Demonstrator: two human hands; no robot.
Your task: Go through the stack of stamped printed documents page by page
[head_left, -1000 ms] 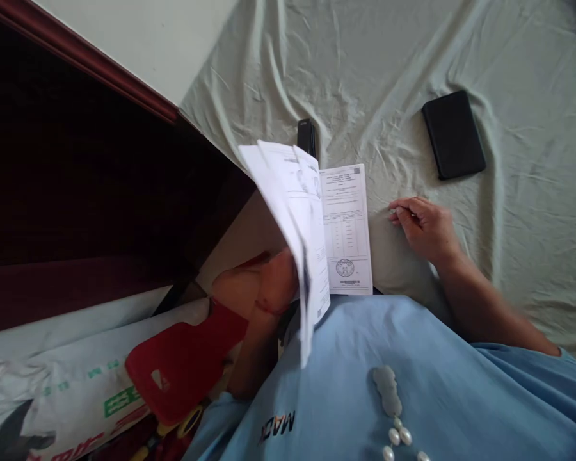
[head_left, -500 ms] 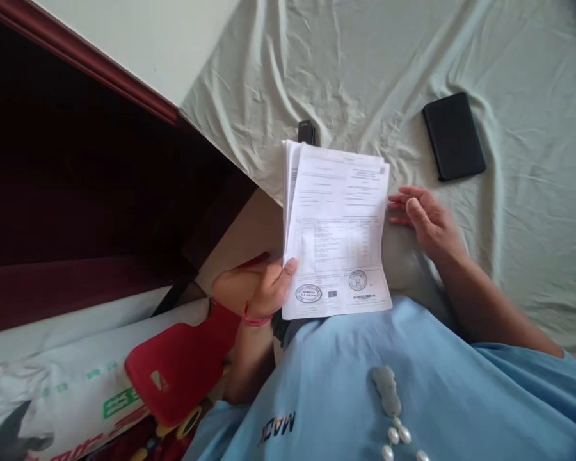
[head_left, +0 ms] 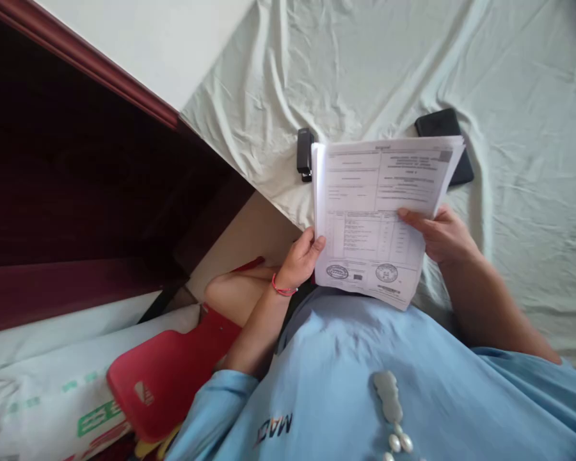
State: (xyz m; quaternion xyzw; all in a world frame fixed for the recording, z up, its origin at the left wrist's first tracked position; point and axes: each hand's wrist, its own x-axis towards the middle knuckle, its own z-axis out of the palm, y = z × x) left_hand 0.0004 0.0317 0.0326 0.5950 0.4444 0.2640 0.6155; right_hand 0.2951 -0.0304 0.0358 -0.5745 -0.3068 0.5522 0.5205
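Note:
A stack of printed papers (head_left: 360,205) with two round stamps near its lower edge is held up in front of the blue shirt. My left hand (head_left: 301,259) grips its left edge, thumb on top. At the right edge my right hand (head_left: 441,234) pinches the stack, thumb over the printed face and the other fingers hidden behind. Close to the upper left corner of the papers lies a black stapler (head_left: 304,152) on the pale cloth. A black case (head_left: 439,123) is partly covered by the papers' upper right corner.
A pale wrinkled sheet (head_left: 532,160) spreads across the back and right. Dark red wooden furniture (head_left: 77,160) fills the left. Below it are a red chair (head_left: 158,378) and a white printed sack (head_left: 43,397).
The papers have moved right, now overlapping the black case and uncovering more of the stapler. My right hand, open beside them before, has taken hold of their right edge.

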